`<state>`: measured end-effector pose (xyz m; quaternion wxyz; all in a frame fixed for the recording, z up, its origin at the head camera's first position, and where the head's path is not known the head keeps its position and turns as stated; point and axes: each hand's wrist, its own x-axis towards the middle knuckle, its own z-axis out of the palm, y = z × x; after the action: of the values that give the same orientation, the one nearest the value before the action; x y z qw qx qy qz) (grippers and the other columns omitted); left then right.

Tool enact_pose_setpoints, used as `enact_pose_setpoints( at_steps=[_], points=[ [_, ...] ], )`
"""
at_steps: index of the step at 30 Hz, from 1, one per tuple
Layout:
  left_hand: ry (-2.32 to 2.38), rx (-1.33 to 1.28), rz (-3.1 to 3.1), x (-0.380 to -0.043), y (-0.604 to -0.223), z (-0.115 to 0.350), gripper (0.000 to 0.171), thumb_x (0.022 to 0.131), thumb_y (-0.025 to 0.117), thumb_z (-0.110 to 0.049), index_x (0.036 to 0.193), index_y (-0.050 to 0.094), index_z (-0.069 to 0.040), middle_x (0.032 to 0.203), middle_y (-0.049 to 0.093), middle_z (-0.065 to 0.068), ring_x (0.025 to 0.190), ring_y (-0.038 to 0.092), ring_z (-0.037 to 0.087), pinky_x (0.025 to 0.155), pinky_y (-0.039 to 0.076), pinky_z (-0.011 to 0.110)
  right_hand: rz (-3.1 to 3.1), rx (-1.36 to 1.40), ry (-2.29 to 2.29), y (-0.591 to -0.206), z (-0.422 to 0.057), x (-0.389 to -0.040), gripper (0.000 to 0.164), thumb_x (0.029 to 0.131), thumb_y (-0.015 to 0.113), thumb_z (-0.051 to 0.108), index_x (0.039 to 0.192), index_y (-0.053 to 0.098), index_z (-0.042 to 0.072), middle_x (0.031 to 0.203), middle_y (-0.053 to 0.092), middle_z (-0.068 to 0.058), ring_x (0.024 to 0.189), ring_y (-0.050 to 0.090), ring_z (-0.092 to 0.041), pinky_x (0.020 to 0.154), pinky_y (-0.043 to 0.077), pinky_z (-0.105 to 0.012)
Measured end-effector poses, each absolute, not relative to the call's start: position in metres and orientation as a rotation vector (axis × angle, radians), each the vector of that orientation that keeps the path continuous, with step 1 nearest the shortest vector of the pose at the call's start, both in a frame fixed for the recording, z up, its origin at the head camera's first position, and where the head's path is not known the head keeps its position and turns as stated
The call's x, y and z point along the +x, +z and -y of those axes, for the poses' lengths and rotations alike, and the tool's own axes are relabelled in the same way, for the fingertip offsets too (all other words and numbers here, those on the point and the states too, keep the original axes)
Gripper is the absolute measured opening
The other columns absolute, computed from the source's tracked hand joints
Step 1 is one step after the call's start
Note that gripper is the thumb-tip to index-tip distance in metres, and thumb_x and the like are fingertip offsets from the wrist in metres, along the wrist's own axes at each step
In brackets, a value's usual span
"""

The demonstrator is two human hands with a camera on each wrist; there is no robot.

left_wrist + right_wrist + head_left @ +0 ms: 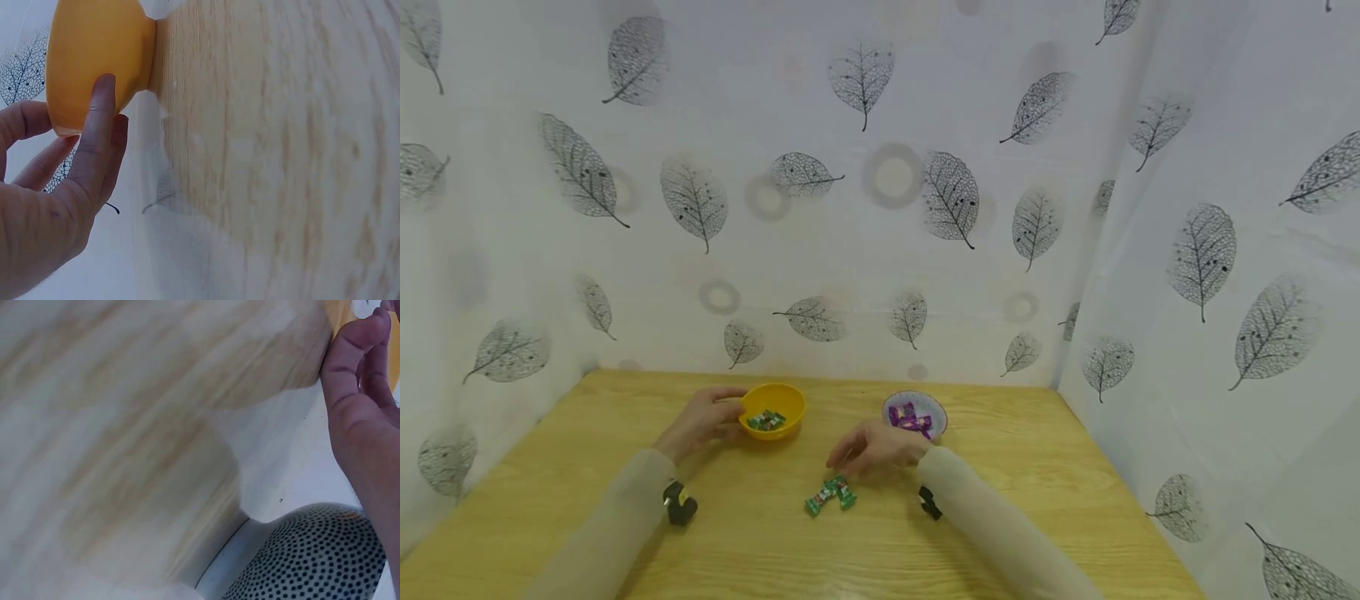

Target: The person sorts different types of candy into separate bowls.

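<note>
My left hand (706, 421) holds the yellow bowl (796, 414) at its left side. In the left wrist view, the fingers (100, 122) lie along the outer wall of the yellow bowl (94, 50) and at its rim. Several green-wrapped candies (767, 421) are inside that bowl. Two more green candies (831, 494) lie on the table, close to each other. Just above them is my right hand (880, 446), its fingers loosely bent downward. The right wrist view has the right hand (362, 412) at the edge, thumb and fingertips near each other, no candy showing there.
Behind the right hand stands a pale patterned bowl (939, 406) with purple-wrapped candies (912, 418). Its dotted outer wall (312, 556) shows beside the right wrist. A leaf-print curtain (850, 275) closes off the back and sides of the wooden table (760, 550).
</note>
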<state>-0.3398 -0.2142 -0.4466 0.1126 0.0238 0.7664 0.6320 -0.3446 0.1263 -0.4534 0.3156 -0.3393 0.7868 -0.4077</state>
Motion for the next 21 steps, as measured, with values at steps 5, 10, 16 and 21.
enact_pose_setpoints(
  at_steps=[5, 10, 16, 21],
  points=[
    [1.85, 0.055, -2.25, -0.3403, -0.4467, 0.2141, 0.055, 0.097, 0.051, -0.008, 0.147, 0.034, 0.007, 0.141, 0.043, 0.035, 0.102, 0.065, 0.021, 0.085, 0.059, 0.04, -2.031, -0.945, -1.02, -0.4544, -0.1282, -0.3466, 0.032, 0.085, 0.072, 0.002, 0.116, 0.071, 0.009, 0.111, 0.073, 0.002, 0.096, 0.065, -0.008, 0.087, 0.054, -0.024],
    [1.849, 0.057, -2.252, -0.3411, -0.4462, 0.2138, 0.055, 0.097, 0.05, -0.007, 0.147, 0.034, 0.008, 0.142, 0.043, 0.035, 0.102, 0.064, 0.021, 0.085, 0.059, 0.04, -1.992, -1.015, -0.952, -0.4543, -0.1291, -0.3481, 0.03, 0.084, 0.072, 0.003, 0.114, 0.072, 0.009, 0.106, 0.073, 0.003, 0.089, 0.063, -0.006, 0.083, 0.053, -0.022],
    [1.84, 0.077, -2.254, -0.3407, -0.4463, 0.2144, 0.056, 0.097, 0.05, -0.007, 0.147, 0.033, 0.008, 0.142, 0.042, 0.036, 0.103, 0.064, 0.022, 0.085, 0.059, 0.039, -1.994, -1.047, -0.875, -0.4523, -0.1292, -0.3466, 0.029, 0.084, 0.073, 0.004, 0.113, 0.072, 0.01, 0.105, 0.071, 0.007, 0.087, 0.06, -0.003, 0.079, 0.051, -0.018],
    [1.834, 0.08, -2.263, -0.3411, -0.4464, 0.2156, 0.055, 0.097, 0.05, -0.007, 0.147, 0.033, 0.008, 0.142, 0.042, 0.036, 0.102, 0.065, 0.022, 0.085, 0.059, 0.039, -1.974, -1.067, -0.84, -0.4514, -0.1285, -0.3448, 0.03, 0.083, 0.074, 0.003, 0.113, 0.072, 0.008, 0.105, 0.07, 0.008, 0.086, 0.057, -0.003, 0.078, 0.049, -0.016]
  ],
)
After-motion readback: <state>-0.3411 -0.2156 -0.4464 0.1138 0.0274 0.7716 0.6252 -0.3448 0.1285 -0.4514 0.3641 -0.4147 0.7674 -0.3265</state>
